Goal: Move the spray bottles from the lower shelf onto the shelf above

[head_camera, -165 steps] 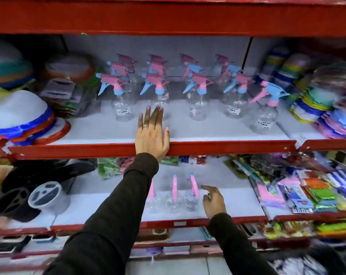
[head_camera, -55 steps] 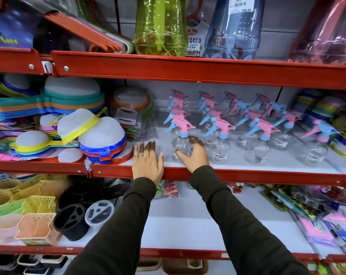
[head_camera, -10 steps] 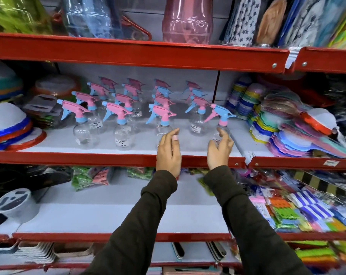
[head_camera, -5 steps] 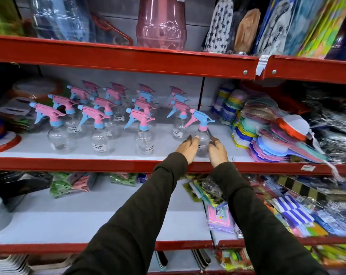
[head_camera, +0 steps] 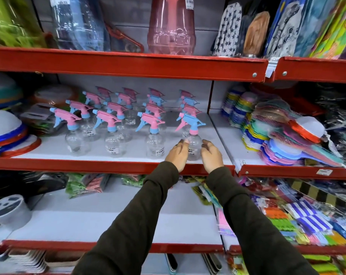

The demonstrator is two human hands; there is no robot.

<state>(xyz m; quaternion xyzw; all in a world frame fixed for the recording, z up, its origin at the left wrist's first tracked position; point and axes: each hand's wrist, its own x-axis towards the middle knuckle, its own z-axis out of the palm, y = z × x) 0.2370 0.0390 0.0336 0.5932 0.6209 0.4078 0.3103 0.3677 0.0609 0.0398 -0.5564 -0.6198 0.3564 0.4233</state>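
Note:
Several clear spray bottles [head_camera: 112, 135] with pink and blue trigger heads stand in rows on the middle shelf [head_camera: 88, 165]. The front right bottle [head_camera: 194, 145] has a blue head and a pink collar. My left hand [head_camera: 178, 154] and my right hand [head_camera: 212, 155] flank this bottle at the shelf's front edge. Both have their fingers loosely spread, and neither closes around the bottle. The left fingertips are at the bottle's side; the right hand sits slightly apart. The lower shelf [head_camera: 108, 221] shows no spray bottles.
Stacked coloured plastic paddles [head_camera: 277, 139] fill the shelf to the right, bowls and lids [head_camera: 7, 132] the left. Large plastic bottles [head_camera: 171, 24] stand on the top shelf. Packets [head_camera: 88, 184] lie at the back of the lower shelf, more packets [head_camera: 297, 221] at its right.
Both hands held the front right bottle half a second ago; now they have drawn back slightly and loosened. The view has shifted a little.

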